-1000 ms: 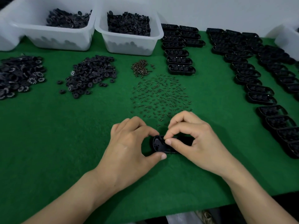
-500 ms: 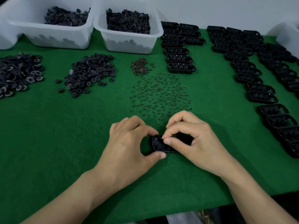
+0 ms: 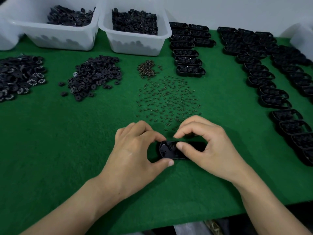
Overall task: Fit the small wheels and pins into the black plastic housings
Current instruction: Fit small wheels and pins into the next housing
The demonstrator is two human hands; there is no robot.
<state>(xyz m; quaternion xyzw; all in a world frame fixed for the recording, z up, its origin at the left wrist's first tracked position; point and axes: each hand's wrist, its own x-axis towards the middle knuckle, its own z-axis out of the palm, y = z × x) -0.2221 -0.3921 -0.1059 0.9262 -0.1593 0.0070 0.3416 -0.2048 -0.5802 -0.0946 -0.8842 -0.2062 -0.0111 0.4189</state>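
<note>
Head view, housing [image 3: 166, 150]: on the felt [image 3: 67, 150] between your hands, near the scattered pins [image 3: 169, 99]
Left hand [image 3: 133, 150]: thumb and forefinger clamp its rounded end; hold it flat
Right hand [image 3: 211, 146]: thumb and forefinger curled onto its far wall, perhaps pinching a pin; press straight down

No readable text, label or number anywhere.

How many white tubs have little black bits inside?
2. The left tub sits at the back left, and the second tub is right beside it. The white shape at the far left and another at the far right may be more tubs, but their insides are hidden.
</note>
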